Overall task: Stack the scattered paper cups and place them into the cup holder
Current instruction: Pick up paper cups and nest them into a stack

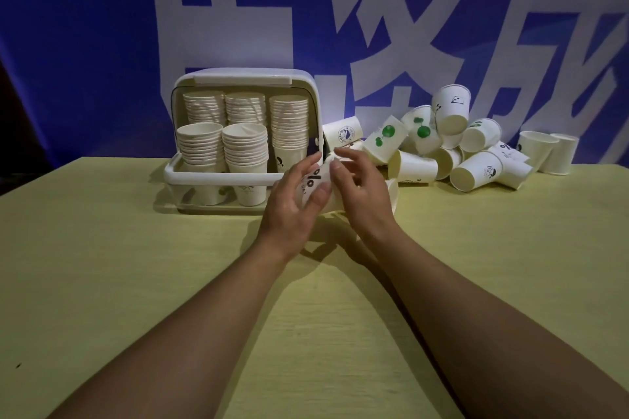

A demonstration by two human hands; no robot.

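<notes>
Both hands meet just in front of the white plastic cup holder with its clear front flap lowered [238,177], at its right front corner. The left hand [296,201] has its fingers curled round a white paper cup printed with black marks [315,180], thumb on the near side. The right hand [360,190] closes on the same item from the right, fingertips bent over its upper end. The cup lies tilted between the palms, long axis running roughly left to right. A white rim showing past the right palm suggests a second cup nested there, though the hands hide too much to confirm this.

The holder already carries five stacks of white cups. The remaining loose white paper cups, some with green spots [452,143], lie heaped on the pale yellow table [136,282] to the right, behind and beyond the right hand, which is the nearer to them. The holder opening lies left of and behind the held cup, nearer the left hand. Judgement: stacking is in progress, and the task is well advanced but unfinished.
</notes>
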